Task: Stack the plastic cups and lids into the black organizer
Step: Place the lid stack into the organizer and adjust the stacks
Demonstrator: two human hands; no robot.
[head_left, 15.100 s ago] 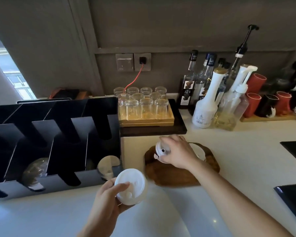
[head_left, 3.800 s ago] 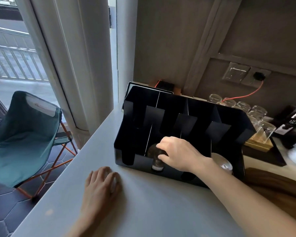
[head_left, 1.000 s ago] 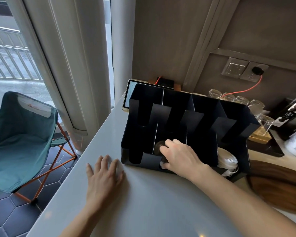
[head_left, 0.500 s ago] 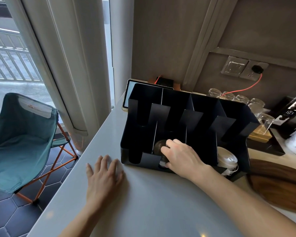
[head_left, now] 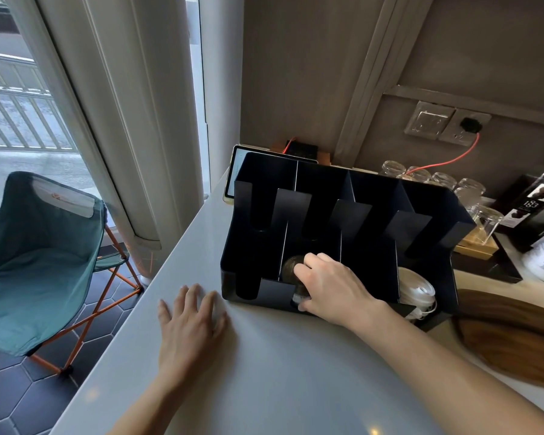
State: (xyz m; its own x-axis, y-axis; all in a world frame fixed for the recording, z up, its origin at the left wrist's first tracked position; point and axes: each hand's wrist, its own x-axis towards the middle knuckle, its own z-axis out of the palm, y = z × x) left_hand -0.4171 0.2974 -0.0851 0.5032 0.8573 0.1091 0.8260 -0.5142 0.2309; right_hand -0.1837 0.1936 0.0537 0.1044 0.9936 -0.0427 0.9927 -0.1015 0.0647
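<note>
The left hand [head_left: 190,328] lies flat, palm down, fingers spread and pointing away. The right arm reaches forward from the lower right; the right hand [head_left: 333,288] is curled, knuckles up, fingers bent downward around something.

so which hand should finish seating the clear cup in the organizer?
Right. The right hand is already wrapped around the clear cup in the black organizer, second slot from the left. The left hand lies flat on the counter, outside it.

The right hand [head_left: 333,288] hides most of the clear cup [head_left: 291,268] it covers.
</note>
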